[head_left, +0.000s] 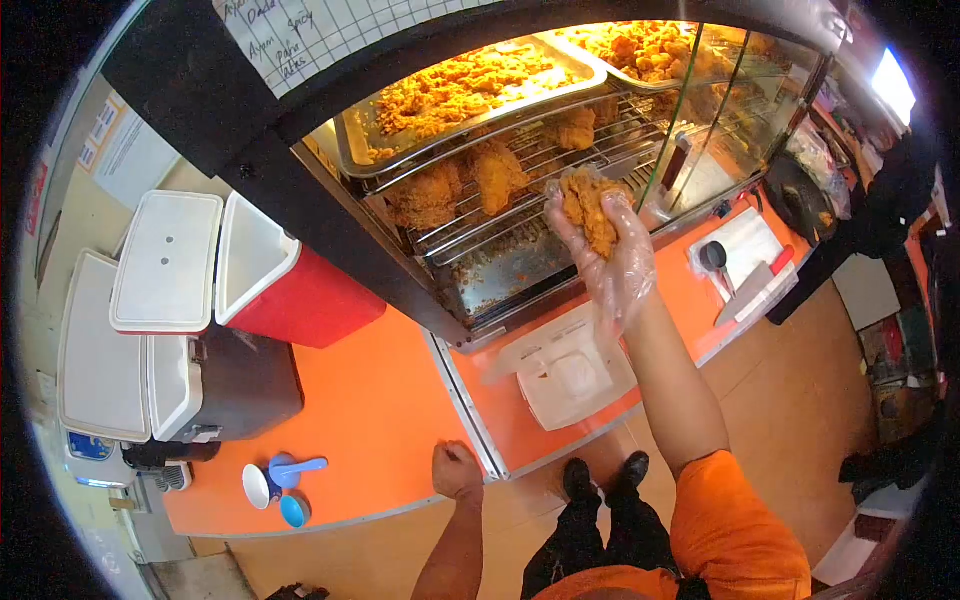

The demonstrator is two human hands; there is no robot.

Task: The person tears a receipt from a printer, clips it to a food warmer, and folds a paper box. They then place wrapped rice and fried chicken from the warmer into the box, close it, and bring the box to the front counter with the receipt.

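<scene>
1. The piece of fried chicken [588,212] is in my right hand [618,258], raised at the front of the warming cabinet [385,275], above the surface.
2. That hand wears a clear plastic glove [632,285]; its thumb and fingers grip the piece from both sides.
3. Just beyond it, inside the cabinet, more chicken pieces [497,177] lie on a wire rack [632,140].
4. Above the rack, a metal tray [590,75] holds a heap of small golden bits, with a second heaped tray [655,84] beside it. Below the rack is a crumb-strewn metal base [505,290].
5. Under my gloved forearm, a white box [550,405] lies with its lid spread on the orange surface [360,400].
6. My left hand [457,470] is bare and curled into a loose fist at the surface's front edge, with nothing visible in it.
7. Left of that fist are a white cup [258,487], a blue scoop [300,467] and a turquoise cup [295,511], close together.
8. Behind those stand a dark cooler [255,385] and a red cooler [310,300].
9. Far to my right, a knife [731,308] with a red handle lies near a black round-headed tool [713,256].
</scene>
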